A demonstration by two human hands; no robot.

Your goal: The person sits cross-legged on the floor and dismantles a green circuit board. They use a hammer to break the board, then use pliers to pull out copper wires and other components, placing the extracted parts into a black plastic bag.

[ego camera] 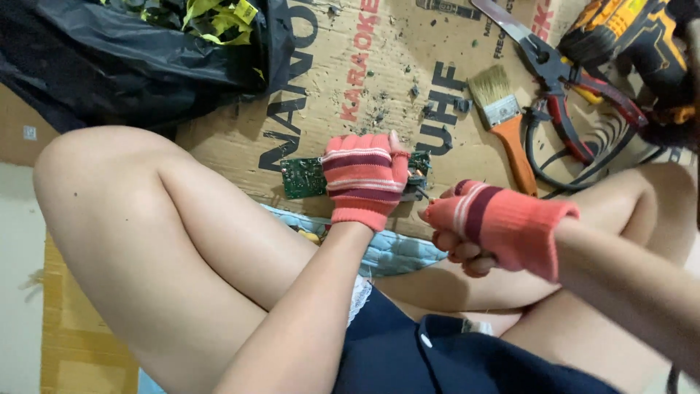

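With the left hand (364, 179) gripping the circuit board (305, 177) and the right hand (485, 222) fisted around a thin tool, a slip could jab the fingers.

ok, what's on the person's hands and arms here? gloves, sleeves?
Both hands wear knitted fingerless gloves. The left hand has a coral-red glove with maroon and pale stripes across the back and a plain coral cuff at the wrist. The right hand has a matching glove: coral with a maroon and pale band. The fingers poke out bare past the knit. Both forearms are bare, with no sleeves, watch or bracelet visible.
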